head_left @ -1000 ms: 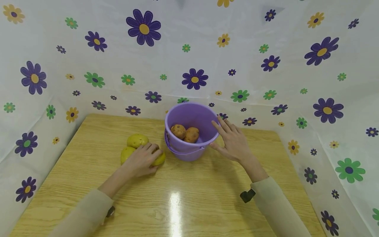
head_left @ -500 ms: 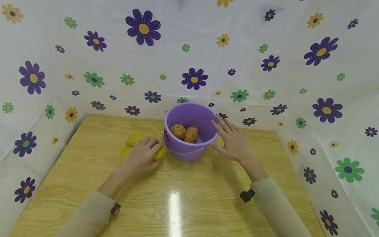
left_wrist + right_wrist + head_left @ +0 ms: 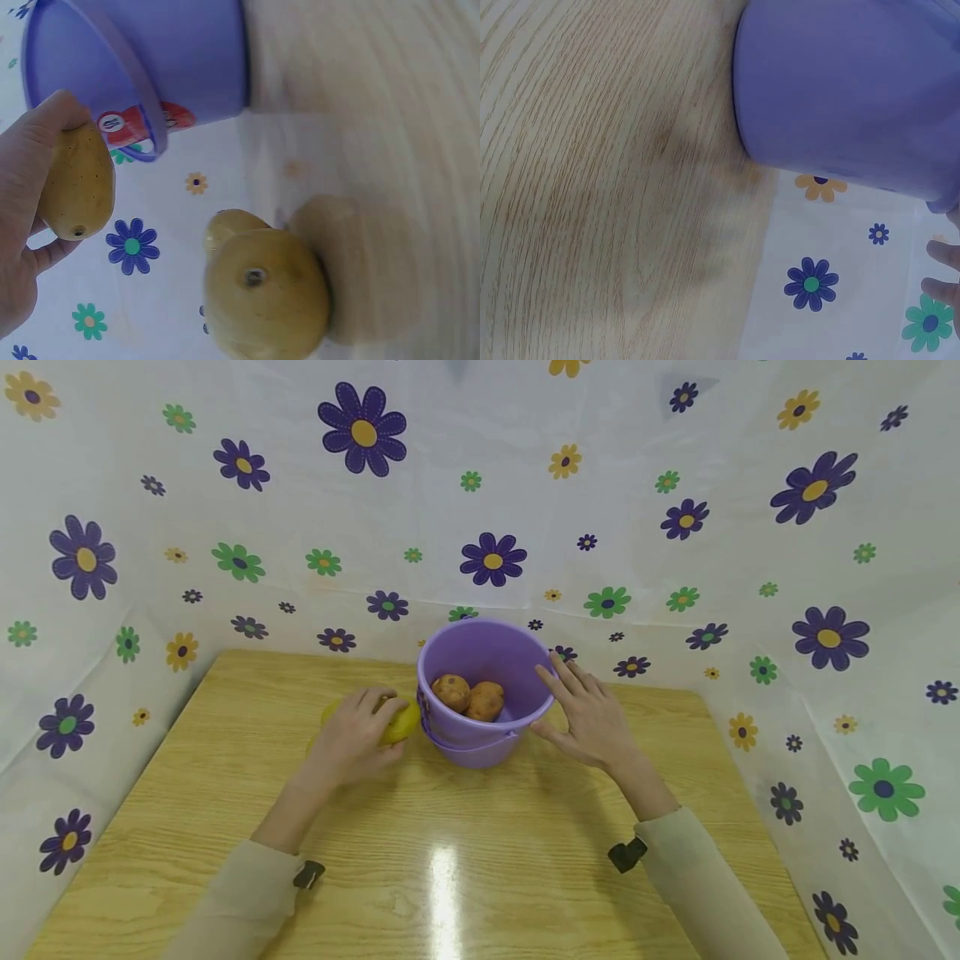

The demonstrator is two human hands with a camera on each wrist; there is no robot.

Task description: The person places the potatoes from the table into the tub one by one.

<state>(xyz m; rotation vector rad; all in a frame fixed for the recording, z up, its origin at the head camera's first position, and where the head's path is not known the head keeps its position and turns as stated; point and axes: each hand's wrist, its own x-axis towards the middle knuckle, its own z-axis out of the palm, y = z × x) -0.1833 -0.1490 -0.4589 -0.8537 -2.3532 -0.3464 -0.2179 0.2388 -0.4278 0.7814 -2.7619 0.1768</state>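
Note:
My left hand [image 3: 352, 735] grips a yellow pear [image 3: 79, 184], lifted off the table just left of the purple bucket [image 3: 480, 752]. In the left wrist view the pear's dimpled end points away from the bucket. Two more yellow pears stay on the table; the nearer pear [image 3: 266, 300] partly covers the farther pear [image 3: 231, 223]. In the head view my left hand mostly hides them. Two brown potatoes, a left potato [image 3: 452, 692] and a right potato [image 3: 486, 702], lie inside the upright bucket. My right hand [image 3: 588, 718] touches the bucket's right rim with fingers extended.
The wooden table [image 3: 360, 877] reaches back to a white cloth [image 3: 420, 510] printed with flowers, which also hangs at both sides. The bucket's handle [image 3: 480, 745] hangs down along its front.
My left hand has taken the right-hand pear up off the table and moved it a little away from me, toward the bucket's rim. My right hand stays at the rim.

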